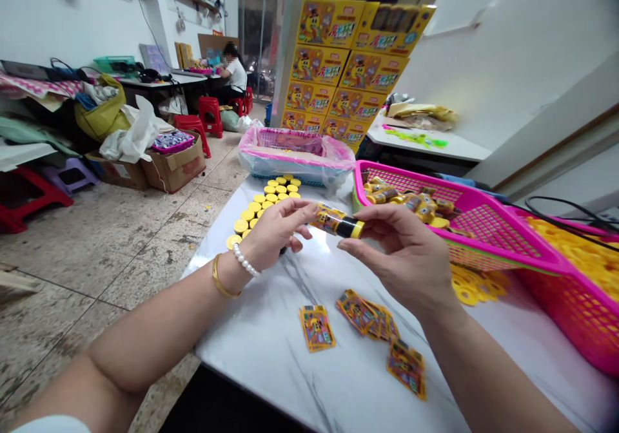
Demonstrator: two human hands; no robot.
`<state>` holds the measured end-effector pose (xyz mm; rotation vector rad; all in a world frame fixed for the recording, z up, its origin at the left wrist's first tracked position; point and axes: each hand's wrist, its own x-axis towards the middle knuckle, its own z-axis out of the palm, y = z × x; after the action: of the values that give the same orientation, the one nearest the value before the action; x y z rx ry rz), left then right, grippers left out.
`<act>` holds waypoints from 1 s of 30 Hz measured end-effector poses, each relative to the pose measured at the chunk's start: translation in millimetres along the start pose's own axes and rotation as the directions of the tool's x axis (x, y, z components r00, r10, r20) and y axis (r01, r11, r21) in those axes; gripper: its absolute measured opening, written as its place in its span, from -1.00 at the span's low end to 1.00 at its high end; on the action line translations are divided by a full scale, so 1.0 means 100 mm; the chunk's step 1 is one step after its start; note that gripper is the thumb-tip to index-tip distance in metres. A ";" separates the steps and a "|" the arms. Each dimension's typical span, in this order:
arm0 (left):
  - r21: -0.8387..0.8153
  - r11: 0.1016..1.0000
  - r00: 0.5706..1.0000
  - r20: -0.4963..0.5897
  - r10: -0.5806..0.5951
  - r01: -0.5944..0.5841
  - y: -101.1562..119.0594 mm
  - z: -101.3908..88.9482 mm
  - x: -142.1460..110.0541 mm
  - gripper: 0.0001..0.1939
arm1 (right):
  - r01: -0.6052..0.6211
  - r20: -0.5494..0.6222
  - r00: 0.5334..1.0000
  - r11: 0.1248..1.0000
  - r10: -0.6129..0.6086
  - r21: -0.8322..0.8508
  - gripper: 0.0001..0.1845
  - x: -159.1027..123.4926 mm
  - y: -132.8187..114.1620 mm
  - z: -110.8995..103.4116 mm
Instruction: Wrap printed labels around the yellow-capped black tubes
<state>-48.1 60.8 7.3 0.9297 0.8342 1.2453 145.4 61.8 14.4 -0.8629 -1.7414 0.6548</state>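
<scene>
A small labelled tube (331,219) with a black band and a yellow end lies almost level above the table, tilted slightly down to the right. My left hand (275,230) grips its left end between thumb and fingers. At the yellow end, my right hand (411,249) pinches it with thumb and index finger. Something dark shows under my left palm, too hidden to name. Beyond that hand, yellow-topped cylinders (240,226) stand in rows. Below my hands lie printed labels in three groups: a small stack (316,328), a fanned pile (368,316) and another stack (407,367).
A pink basket (503,227) holding wrapped tubes stands at the right, beside another pink basket (561,304) of yellow parts. Yellow rings (476,285) lie near them. A plastic-lined basket (297,159) sits behind, before stacked yellow boxes (333,66). A person (236,75) sits far back.
</scene>
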 end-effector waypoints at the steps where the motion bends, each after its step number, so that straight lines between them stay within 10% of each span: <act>1: 0.021 1.000 0.996 0.084 -0.014 0.012 0.01 -0.01 0.00 -0.57 | 0.004 0.031 1.000 1.000 -0.005 0.021 -0.62 0.01 -0.01 0.00; 15: 0.035 0.999 0.981 0.195 0.022 -0.030 -0.09 -0.04 0.03 -0.57 | -0.057 0.099 0.993 0.998 0.058 -0.016 -0.69 0.00 0.09 -0.01; 30: 0.073 0.971 0.949 0.209 -0.237 0.226 -0.05 -0.08 0.05 -0.53 | -0.001 0.141 0.990 0.996 0.013 -0.086 -0.74 0.01 0.21 0.08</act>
<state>-52.9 66.0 -0.4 0.9572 0.7776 0.9064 142.8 74.6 -3.9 -0.9003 -1.9057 0.6637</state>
